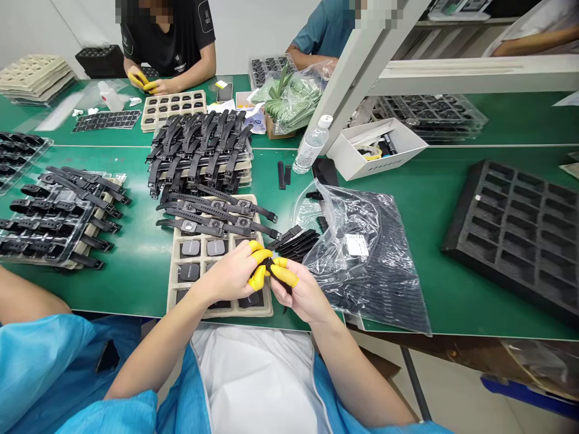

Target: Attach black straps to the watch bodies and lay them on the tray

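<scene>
My left hand point(233, 271) and my right hand point(305, 289), with yellow finger cots on several fingertips, meet over the front of a beige tray point(174, 283). Both are closed on a small black watch part point(269, 265); the fingers cover most of it, so I cannot tell whether it is case, strap or both. Square dark watch cases point(190, 248) sit in the tray's pockets below. Watches with black straps point(217, 217) lie across its far end. Just beyond my right hand a fan of loose black straps point(296, 244) rests beside a clear plastic bag point(375, 259) full of straps.
Stacked trays of strapped watches point(199, 144) stand ahead, and more watches point(58, 217) lie at left. A water bottle point(312, 144), a white box point(377, 147) and a black foam tray point(520, 229) are to the right. A co-worker point(169, 48) sits across the table.
</scene>
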{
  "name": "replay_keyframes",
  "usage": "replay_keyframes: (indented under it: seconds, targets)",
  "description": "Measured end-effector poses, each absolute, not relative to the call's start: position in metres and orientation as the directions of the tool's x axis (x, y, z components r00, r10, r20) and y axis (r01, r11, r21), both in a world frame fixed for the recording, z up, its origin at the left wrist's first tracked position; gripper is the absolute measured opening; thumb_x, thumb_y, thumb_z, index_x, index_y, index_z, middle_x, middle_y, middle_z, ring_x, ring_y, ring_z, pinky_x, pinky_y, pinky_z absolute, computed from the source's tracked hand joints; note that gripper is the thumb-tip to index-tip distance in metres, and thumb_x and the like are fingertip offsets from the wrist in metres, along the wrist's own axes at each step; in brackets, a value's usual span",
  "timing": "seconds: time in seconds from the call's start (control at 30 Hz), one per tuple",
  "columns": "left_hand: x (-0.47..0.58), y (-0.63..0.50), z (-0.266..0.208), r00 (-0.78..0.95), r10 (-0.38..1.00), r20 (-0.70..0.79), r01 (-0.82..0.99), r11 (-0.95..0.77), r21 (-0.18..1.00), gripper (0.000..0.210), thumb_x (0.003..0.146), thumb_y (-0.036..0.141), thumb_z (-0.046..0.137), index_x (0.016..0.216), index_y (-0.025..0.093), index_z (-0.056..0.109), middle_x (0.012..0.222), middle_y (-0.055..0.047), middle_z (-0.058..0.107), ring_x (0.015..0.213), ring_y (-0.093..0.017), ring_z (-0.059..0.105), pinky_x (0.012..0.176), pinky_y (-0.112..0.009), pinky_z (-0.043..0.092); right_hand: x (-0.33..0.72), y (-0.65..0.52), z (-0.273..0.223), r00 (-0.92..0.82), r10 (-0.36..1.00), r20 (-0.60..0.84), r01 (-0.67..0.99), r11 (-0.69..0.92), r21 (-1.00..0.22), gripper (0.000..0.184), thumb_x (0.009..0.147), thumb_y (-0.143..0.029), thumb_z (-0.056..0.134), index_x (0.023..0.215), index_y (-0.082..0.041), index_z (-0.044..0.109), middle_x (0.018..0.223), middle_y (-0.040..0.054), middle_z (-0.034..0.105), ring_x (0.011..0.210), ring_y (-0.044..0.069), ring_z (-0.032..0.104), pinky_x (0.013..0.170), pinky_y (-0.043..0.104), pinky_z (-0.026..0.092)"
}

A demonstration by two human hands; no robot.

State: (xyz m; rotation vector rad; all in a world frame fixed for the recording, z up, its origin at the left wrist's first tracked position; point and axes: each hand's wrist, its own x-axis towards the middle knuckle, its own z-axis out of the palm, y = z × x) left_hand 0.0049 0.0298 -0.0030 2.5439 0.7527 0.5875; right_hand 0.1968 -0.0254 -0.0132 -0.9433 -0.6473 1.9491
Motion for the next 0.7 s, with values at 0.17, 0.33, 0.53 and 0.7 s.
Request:
replay_keyframes:
  seconds: [0.17,0.33,0.53,0.7]
  targets:
    - [0.002,0.03,-0.005,0.781,0.581,0.229,0.431,-0.767,0.475,0.036,0.098,0.023,0.046,0.13,0.012,0.058,0.113,-0.016,0.061,0.107,-0.029,0.057,0.094,-0.046,0.058,0.196,-0.024,-0.015,-0.371,0.843,-0.39,-0.466,-0.532,-0.707,0.039,0.084,-0.051,0.08,0.085,-0.019,0.056,0.046,-0.0089,0.052,0.034,0.003,0.025,0.035,0.016,0.018]
    - [-0.002,0.03,-0.003,0.772,0.583,0.254,0.375,-0.74,0.558,0.041,0.104,0.024,0.038,0.141,0.013,0.051,0.12,-0.018,0.062,0.114,-0.029,0.059,0.098,-0.047,0.058,0.193,-0.024,-0.016,-0.352,0.861,-0.367,-0.505,-0.505,-0.7,0.039,0.084,-0.05,0.08,0.085,-0.02,0.056,0.048,-0.0083,0.054,0.035,0.003,0.026,0.035,0.016,0.021]
    - [0.001,0.03,-0.004,0.652,0.684,0.329,0.327,-0.644,0.692,0.037,0.104,0.031,0.053,0.139,0.019,0.052,0.118,-0.012,0.069,0.108,-0.023,0.068,0.094,-0.039,0.059,0.19,-0.026,-0.021,-0.258,0.936,-0.24,-0.471,-0.339,-0.814,0.038,0.09,-0.056,0.073,0.092,-0.022,0.056,0.053,-0.0072,0.057,0.038,0.007,0.039,0.038,0.019,0.031]
    - [0.009,0.027,0.001,0.426,0.791,0.439,0.119,-0.53,0.839,0.016,0.098,0.034,0.069,0.103,0.019,0.066,0.105,-0.009,0.072,0.101,-0.021,0.071,0.09,-0.037,0.059,0.192,-0.028,-0.021,-0.329,0.925,-0.192,-0.395,-0.319,-0.861,0.043,0.094,-0.062,0.066,0.085,-0.022,0.053,0.055,-0.0096,0.047,0.039,0.007,0.038,0.039,0.021,0.036]
